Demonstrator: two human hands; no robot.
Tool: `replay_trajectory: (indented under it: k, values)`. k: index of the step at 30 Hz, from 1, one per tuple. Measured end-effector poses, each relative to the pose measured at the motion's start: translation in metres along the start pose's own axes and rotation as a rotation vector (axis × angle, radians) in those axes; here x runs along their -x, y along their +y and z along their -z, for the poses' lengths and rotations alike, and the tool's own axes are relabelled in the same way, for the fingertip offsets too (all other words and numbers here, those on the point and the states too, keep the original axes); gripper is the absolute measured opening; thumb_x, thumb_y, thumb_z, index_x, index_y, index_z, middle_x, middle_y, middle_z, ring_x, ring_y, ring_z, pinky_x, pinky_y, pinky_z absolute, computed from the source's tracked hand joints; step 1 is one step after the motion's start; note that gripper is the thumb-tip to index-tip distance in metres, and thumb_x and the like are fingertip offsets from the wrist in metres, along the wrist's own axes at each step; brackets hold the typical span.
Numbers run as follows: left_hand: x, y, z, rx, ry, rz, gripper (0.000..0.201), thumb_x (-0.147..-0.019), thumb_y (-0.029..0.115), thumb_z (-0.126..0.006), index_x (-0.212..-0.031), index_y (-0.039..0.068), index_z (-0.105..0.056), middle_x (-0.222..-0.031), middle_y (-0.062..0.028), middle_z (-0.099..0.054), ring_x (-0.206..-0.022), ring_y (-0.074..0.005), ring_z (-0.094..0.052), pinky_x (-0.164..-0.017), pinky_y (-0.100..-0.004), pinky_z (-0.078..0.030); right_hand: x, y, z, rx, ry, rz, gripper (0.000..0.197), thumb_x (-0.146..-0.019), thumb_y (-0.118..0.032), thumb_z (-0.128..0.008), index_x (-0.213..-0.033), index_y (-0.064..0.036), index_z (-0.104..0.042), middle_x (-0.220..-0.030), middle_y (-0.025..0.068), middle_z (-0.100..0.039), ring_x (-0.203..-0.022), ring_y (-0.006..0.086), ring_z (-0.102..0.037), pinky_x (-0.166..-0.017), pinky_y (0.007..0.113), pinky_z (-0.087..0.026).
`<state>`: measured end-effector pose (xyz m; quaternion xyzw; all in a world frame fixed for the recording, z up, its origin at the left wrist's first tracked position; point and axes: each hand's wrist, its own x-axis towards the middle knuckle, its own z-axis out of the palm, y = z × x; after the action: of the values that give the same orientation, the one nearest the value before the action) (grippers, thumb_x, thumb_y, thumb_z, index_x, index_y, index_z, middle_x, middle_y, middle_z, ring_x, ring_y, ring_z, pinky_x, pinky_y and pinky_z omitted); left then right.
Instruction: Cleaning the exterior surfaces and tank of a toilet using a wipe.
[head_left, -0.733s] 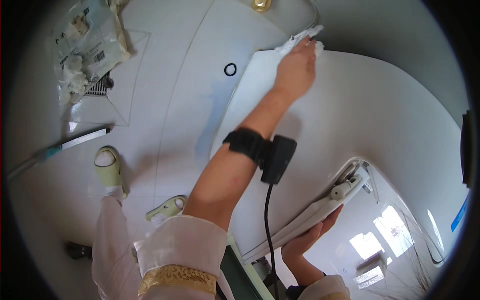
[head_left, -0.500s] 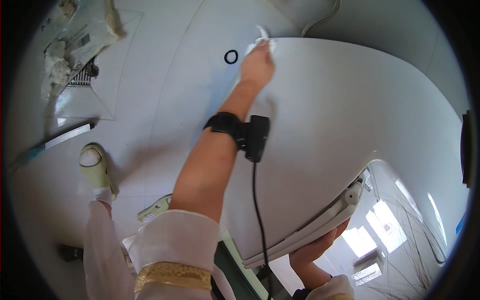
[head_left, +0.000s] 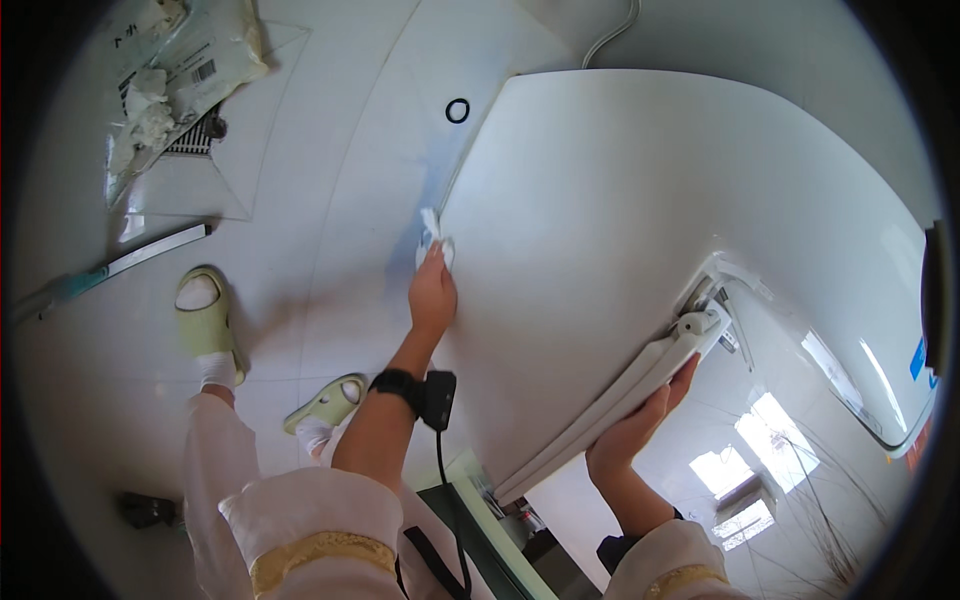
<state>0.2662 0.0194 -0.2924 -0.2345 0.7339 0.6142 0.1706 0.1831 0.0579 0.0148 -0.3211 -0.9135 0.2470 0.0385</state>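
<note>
A crumpled white tissue (head_left: 434, 250) is pinched in my left hand (head_left: 433, 295), pressed to the left edge of a large, glossy white appliance (head_left: 580, 220). A black strap with a small box sits on that forearm. My right hand (head_left: 628, 432) grips a long white folded lid (head_left: 600, 430) from its right side, partly wrapped round it. This lid stands raised, with a hinge at its far end. Part of the right hand's grip is hidden behind the lid.
A black ring (head_left: 457, 110) lies on the white floor left of the appliance. A clear plastic bag (head_left: 190, 75) with crumpled tissues covers part of a drain grate (head_left: 188, 142). Nearby lies a squeegee (head_left: 155, 248). My green slippers (head_left: 207, 325) are at lower left; a white cable (head_left: 612, 32) runs behind.
My left hand has slid with the tissue from the appliance's far left corner down its left edge toward me. The right hand stays on the lid, now more fully in view.
</note>
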Motion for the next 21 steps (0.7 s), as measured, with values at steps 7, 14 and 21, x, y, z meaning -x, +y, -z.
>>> replay_trajectory:
  k: [7, 14, 21]
  values:
    - [0.022, 0.173, 0.042, 0.323, -0.068, -0.376, 0.044, -0.087, -0.004, -0.045, -0.131, 0.000, -0.050, -0.139, -0.0179, -0.047, -0.117, -0.0330, -0.056, -0.097, -0.0355, -0.044, -0.005, 0.000, 0.009, 0.151, 0.000, 0.096, 0.062, -0.096, -0.027, -0.026, -0.148, 0.0025, -0.011, -0.156, 0.0181, -0.009, -0.143, 0.0305, -0.011, -0.116, 0.040, -0.009]
    - [-0.109, 0.209, 0.019, 0.238, 0.046, -0.505, 0.038, -0.084, -0.003, -0.048, -0.120, 0.000, -0.057, -0.129, -0.0180, -0.055, -0.113, -0.0327, -0.057, -0.093, -0.0387, -0.048, 0.005, 0.002, 0.002, 0.148, -0.023, 0.109, 0.059, -0.098, -0.029, -0.024, -0.150, -0.0034, -0.013, -0.156, 0.0123, -0.012, -0.142, 0.0249, -0.015, -0.115, 0.034, -0.013]
    - [-0.020, 0.145, 0.026, 0.212, -0.072, -0.288, 0.039, -0.088, -0.003, -0.045, -0.125, -0.003, -0.054, -0.132, -0.0213, -0.051, -0.118, -0.0346, -0.054, -0.098, -0.0365, -0.046, -0.002, 0.006, 0.006, 0.142, -0.007, 0.111, 0.064, -0.094, -0.028, -0.027, -0.149, 0.0025, -0.011, -0.155, 0.0194, -0.009, -0.143, 0.0319, -0.011, -0.115, 0.041, -0.010]
